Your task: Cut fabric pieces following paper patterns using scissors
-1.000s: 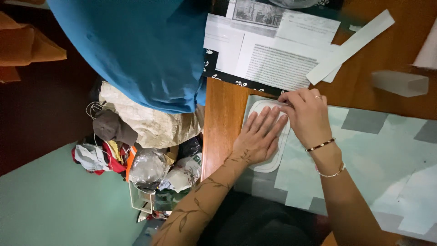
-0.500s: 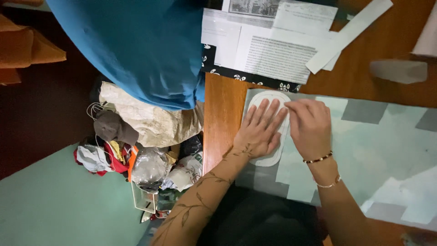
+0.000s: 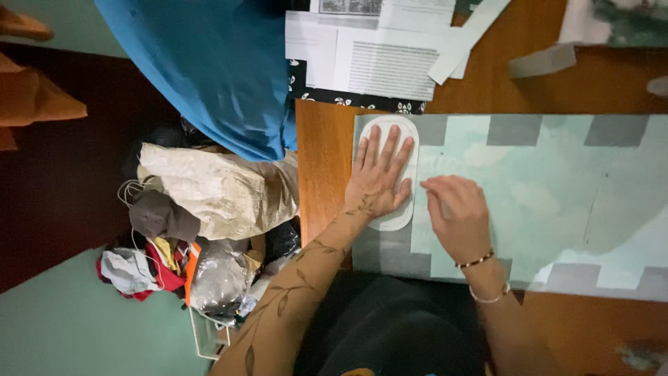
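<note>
A wooden table [image 3: 327, 167] is filling the right half of the head view, and a large pale green sheet with grey rectangular patches [image 3: 550, 188] is lying flat across it, its left edge near the table's left edge. To the left of the table, a blue cloth [image 3: 202, 69] is hanging down from the top of the view over a heap of bags and bundled fabric [image 3: 202, 209] that is sitting on the floor. Above the sheet, printed paper pages [image 3: 376, 56] are lying on the table, partly overlapping a dark patterned cloth, with a long pale paper strip [image 3: 466, 38] crossing their right edge and a short grey strip [image 3: 543, 61] lying apart further right.

At the sheet's left end, a white oval template [image 3: 398, 136] is lying flat on the sheet, its long axis running away from the person. The left hand [image 3: 379, 177], on a forearm bearing a leaf-pattern tattoo, is pressing down on this template with its palm flat and all fingers spread; it is grasping nothing. The right hand [image 3: 456, 216], wearing two thin bracelets at the wrist, is resting on the sheet just beside the template's right edge, its fingers curled inward toward that edge. Whether anything is pinched between those fingers cannot be told from this view.
</note>
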